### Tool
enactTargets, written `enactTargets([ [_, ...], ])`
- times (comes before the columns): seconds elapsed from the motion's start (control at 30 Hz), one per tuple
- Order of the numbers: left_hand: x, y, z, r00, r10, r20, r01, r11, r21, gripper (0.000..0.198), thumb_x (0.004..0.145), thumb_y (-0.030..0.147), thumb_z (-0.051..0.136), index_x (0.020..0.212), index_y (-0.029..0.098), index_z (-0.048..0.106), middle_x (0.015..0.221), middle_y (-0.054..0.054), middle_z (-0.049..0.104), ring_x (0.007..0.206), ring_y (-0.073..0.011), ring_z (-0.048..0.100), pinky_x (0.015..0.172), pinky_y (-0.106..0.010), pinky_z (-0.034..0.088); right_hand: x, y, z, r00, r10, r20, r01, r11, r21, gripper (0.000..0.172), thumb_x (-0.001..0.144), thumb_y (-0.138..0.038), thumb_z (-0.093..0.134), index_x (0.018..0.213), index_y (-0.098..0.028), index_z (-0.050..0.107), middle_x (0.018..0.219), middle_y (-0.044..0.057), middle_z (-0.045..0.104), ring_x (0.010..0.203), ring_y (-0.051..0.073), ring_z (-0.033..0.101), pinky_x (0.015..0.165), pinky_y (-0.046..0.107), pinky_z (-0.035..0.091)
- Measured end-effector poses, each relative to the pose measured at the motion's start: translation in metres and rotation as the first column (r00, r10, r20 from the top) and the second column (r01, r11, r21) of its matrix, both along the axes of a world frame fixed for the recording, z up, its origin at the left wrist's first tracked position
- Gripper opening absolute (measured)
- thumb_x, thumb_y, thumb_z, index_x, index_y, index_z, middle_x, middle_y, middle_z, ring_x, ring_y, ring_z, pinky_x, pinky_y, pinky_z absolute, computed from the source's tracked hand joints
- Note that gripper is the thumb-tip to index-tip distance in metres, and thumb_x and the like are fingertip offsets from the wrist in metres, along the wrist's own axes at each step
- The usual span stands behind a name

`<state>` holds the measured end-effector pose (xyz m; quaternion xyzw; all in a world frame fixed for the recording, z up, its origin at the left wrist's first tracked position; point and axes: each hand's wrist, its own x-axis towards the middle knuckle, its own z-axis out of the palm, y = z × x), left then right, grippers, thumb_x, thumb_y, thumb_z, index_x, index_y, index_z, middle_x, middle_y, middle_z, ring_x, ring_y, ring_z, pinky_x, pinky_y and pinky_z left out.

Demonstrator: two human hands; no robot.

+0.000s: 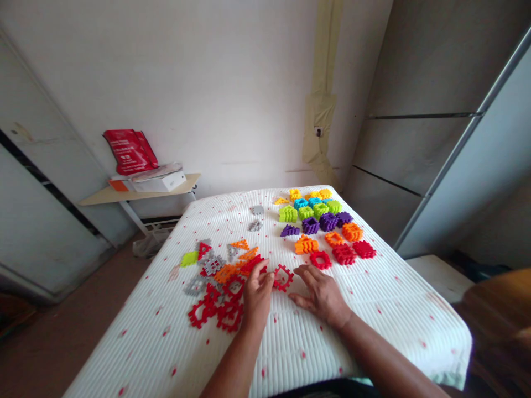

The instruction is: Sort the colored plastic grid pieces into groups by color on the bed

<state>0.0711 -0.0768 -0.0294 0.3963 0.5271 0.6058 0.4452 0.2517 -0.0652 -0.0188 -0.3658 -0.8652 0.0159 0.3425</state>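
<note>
A red, square, open-centred plastic piece (284,277) is between the left hand (256,293) — at its edge, grip unclear — and the right hand (319,293), thumb and fingers apart beside it, seemingly within both's reach

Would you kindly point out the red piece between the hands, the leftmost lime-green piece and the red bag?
Red piece (285,287): head view, on its lower edge.
Leftmost lime-green piece (189,258): head view, middle of its face.
Red bag (130,152): head view, middle of its front.

Tablecloth (145,354): white, ribbed, red-flecked. Loose pieces (227,272): red, orange, grey, lime. Stacked pieces (328,222): red, orange, purple, lime, blue; rearmost apparently yellow.
</note>
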Motion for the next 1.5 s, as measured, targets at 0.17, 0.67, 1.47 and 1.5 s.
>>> enactTargets([
  [0.17, 0.012, -0.003, 0.002, 0.999, -0.003, 0.047, 0.002, 1.0, 0.013, 0.059, 0.07, 0.036, 0.066, 0.121, 0.013, 0.051, 0.065, 0.001, 0.06, 0.06, -0.0118, 0.054, 0.059, -0.022, 0.044, -0.005, -0.002, 0.001, 1.0, -0.002, 0.02, 0.002, 1.0, -0.029, 0.036, 0.08, -0.038, 0.061, 0.108, -0.018, 0.053, 0.101, 0.01, 0.06, 0.091, 0.02, 0.06, 0.075, 0.031, 0.052],
  [0.67, 0.013, -0.006, 0.007, 0.999, -0.014, 0.046, 0.016, 1.0, -0.024, 0.056, 0.073, 0.042, 0.063, 0.121, 0.017, 0.046, 0.088, -0.007, 0.065, 0.08, -0.019, 0.065, 0.066, -0.029, 0.051, 0.027, 0.015, 0.0, 0.759, -0.646, 0.075, 0.635, 0.761, 0.132, 0.029, 0.086, -0.039, 0.052, 0.102, -0.016, 0.06, 0.092, 0.009, 0.066, 0.081, 0.02, 0.061, 0.062, 0.026, 0.045],
  [1.47, 0.012, -0.005, 0.007, 0.999, -0.016, 0.044, 0.017, 0.999, -0.038, 0.057, 0.073, 0.04, 0.062, 0.121, 0.014, 0.046, 0.079, -0.005, 0.066, 0.073, -0.0171, 0.065, 0.06, -0.025, 0.048, 0.025, 0.013, 0.002, 0.689, -0.684, 0.239, 0.688, 0.721, 0.081, 0.028, 0.082, -0.04, 0.054, 0.097, -0.017, 0.061, 0.089, 0.012, 0.065, 0.074, 0.023, 0.062, 0.053, 0.028, 0.042],
  [1.5, 0.012, -0.006, 0.008, 0.999, -0.016, 0.048, 0.018, 0.999, -0.037, 0.056, 0.073, 0.039, 0.062, 0.12, 0.014, 0.046, 0.079, -0.005, 0.065, 0.072, -0.0167, 0.065, 0.06, -0.025, 0.048, 0.024, 0.012, 0.002, 0.693, -0.686, 0.223, 0.688, 0.721, 0.08, 0.027, 0.083, -0.04, 0.054, 0.097, -0.018, 0.061, 0.089, 0.011, 0.065, 0.073, 0.023, 0.061, 0.051, 0.028, 0.041],
])
